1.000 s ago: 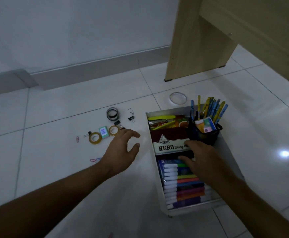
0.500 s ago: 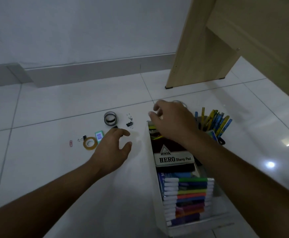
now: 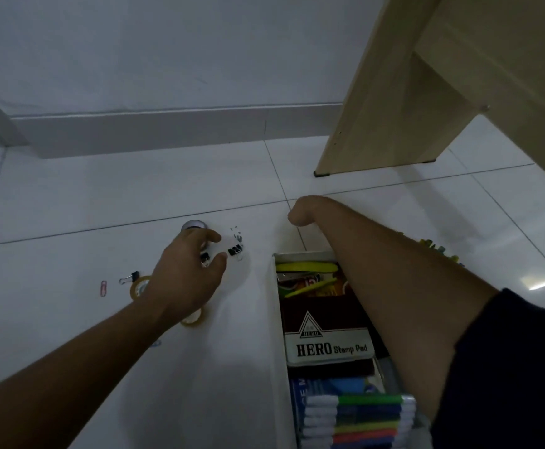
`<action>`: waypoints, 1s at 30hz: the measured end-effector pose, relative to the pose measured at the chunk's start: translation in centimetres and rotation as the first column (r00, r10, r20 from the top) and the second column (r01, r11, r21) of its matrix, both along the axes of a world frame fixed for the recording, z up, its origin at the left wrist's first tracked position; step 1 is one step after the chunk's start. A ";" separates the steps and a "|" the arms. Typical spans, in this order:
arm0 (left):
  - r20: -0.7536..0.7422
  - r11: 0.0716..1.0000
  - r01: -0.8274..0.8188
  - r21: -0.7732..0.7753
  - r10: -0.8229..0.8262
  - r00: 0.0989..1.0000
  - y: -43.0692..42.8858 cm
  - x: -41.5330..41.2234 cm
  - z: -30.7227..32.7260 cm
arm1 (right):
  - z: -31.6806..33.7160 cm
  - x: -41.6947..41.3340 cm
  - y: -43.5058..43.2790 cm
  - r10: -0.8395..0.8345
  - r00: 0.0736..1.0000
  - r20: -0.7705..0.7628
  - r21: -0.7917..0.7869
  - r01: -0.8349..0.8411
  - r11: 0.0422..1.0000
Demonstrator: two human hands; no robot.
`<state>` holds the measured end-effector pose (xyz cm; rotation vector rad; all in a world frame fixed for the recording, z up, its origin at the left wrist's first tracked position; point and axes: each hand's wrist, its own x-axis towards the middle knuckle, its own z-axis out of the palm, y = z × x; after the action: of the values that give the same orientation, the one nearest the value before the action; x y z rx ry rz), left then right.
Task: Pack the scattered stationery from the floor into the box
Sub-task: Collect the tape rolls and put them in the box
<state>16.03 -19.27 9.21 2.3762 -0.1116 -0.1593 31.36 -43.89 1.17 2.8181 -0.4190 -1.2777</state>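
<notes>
The white tiled floor carries the box, tape rolls, black binder clips, a paper clip and a desk leg.

One white box. Left of the box: three black binder clips, two yellowish tape rolls, one dark tape roll, one red paper clip, and a scatter of tiny metal bits, too small to count. Inside the box: one stamp pad tin and one pack of coloured markers, at least six showing.
</notes>
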 end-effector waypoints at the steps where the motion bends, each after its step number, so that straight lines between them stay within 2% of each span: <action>1: -0.006 1.000 -0.005 -0.004 0.005 1.000 0.0 0.1 -0.1 | -0.7 0.3 -0.6 0.015 1.000 -0.028 0.003 -0.015 1.000; 8: -0.057 1.000 -0.017 -0.007 0.017 0.998 0.3 0.0 -0.6 | 1.0 -2.0 -0.9 0.001 0.998 -0.064 -0.031 -0.003 1.000; 11: -0.052 1.000 -0.004 -0.001 0.004 0.999 0.3 -0.1 -0.4 | 1.5 -3.3 -0.6 0.076 0.997 -0.031 -0.077 -0.078 0.994; 13: -0.053 1.000 0.007 0.000 -0.007 0.999 0.2 -0.2 -0.3 | 1.6 -3.7 0.1 0.028 0.997 0.077 -0.051 -0.024 0.998; 15: -0.068 1.000 0.003 -0.010 -0.004 0.998 0.3 -0.3 -0.3 | 1.8 -4.0 0.8 -0.030 0.971 0.237 0.051 0.019 0.999; 18: -0.129 0.999 -0.010 -0.042 0.004 0.992 0.9 -0.5 -0.4 | 3.0 -4.6 2.3 -0.126 0.870 0.476 0.264 -0.005 0.964; 22: -0.247 0.975 -0.091 -0.205 0.038 0.968 2.2 -0.6 0.1 | 5.8 -7.5 5.0 -0.133 0.692 0.709 0.408 -0.249 0.878; 25: -0.373 0.908 -0.233 -0.348 0.094 0.923 3.7 -0.5 0.6 | 8.2 -11.4 7.9 -0.075 0.568 0.819 0.388 -0.454 0.802; 28: -0.542 0.758 -0.420 -0.499 0.106 0.834 5.3 -0.9 1.4 | 9.3 -15.6 10.8 0.046 0.478 0.877 0.304 -0.627 0.718; 30: -0.595 0.725 -0.446 -0.525 0.062 0.801 6.5 -1.4 1.6 | 9.0 -18.0 12.2 0.163 0.416 0.895 0.217 -0.725 0.654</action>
<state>14.60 -12.81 10.81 1.5399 0.3993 -0.5575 13.37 -31.66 10.20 3.4259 0.9890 0.2062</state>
